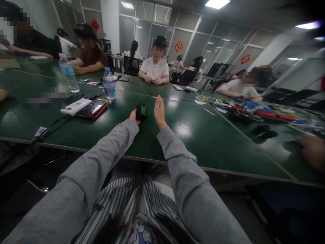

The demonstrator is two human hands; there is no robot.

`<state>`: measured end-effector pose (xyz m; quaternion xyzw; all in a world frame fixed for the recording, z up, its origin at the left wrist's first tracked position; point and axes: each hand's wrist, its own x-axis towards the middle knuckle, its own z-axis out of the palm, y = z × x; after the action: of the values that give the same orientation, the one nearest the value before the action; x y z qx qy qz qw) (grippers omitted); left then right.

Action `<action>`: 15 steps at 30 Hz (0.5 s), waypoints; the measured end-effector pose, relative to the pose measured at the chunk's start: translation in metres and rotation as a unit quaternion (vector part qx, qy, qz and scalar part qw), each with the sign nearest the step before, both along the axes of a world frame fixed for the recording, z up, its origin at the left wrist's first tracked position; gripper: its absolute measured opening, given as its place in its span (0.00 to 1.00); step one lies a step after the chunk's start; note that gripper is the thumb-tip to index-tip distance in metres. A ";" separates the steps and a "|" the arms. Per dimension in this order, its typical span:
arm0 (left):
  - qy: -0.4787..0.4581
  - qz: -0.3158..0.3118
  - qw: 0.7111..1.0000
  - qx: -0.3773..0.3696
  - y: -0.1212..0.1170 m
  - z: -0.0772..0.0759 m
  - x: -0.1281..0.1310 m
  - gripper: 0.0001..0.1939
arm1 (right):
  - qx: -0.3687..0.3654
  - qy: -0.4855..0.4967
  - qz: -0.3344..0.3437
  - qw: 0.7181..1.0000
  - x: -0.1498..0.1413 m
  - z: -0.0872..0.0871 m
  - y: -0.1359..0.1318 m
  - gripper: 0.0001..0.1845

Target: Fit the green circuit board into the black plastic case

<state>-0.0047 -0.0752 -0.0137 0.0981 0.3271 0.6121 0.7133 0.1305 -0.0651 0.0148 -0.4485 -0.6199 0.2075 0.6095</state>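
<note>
My left hand is closed around a small black box-like object, raised over the green table. The face turned to the right looks dark green inside a black rim; whether that is a screen or an opening, I cannot tell. A short gap to the right separates it from my right hand, which stands on edge with its fingers stretched out and pointing up. Nothing shows in that hand. Both of my arms wear grey sleeves.
On the green table, a white power bank, a red-cased phone and two water bottles stand to the left. A pile of coloured cables lies at right. Several people sit around; a co-worker's hand shows at the right edge.
</note>
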 end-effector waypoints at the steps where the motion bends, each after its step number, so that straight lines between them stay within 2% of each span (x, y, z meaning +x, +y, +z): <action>1: 0.001 -0.003 1.000 0.001 0.001 -0.001 0.000 0.22 | 0.000 0.011 -0.003 1.000 0.003 0.000 0.001 0.48; 6: 0.012 -0.007 1.000 0.004 0.002 -0.002 -0.001 0.21 | -0.011 0.060 -0.013 0.998 0.009 -0.004 0.004 0.43; 10: 0.014 -0.010 1.000 0.004 0.001 -0.001 -0.002 0.21 | -0.034 0.107 -0.016 0.994 0.009 -0.001 0.002 0.34; 13: 0.016 -0.007 1.000 0.005 0.002 -0.003 -0.002 0.21 | -0.098 0.176 0.002 0.979 0.010 0.004 -0.001 0.27; 15: 0.018 -0.006 1.000 0.008 0.003 -0.005 -0.002 0.22 | -0.166 0.253 0.032 0.953 0.013 0.006 -0.004 0.25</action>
<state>-0.0064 -0.0723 -0.0182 0.1164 0.3348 0.6085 0.7100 0.1433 -0.0687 0.0209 -0.4561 -0.4162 0.4334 0.6564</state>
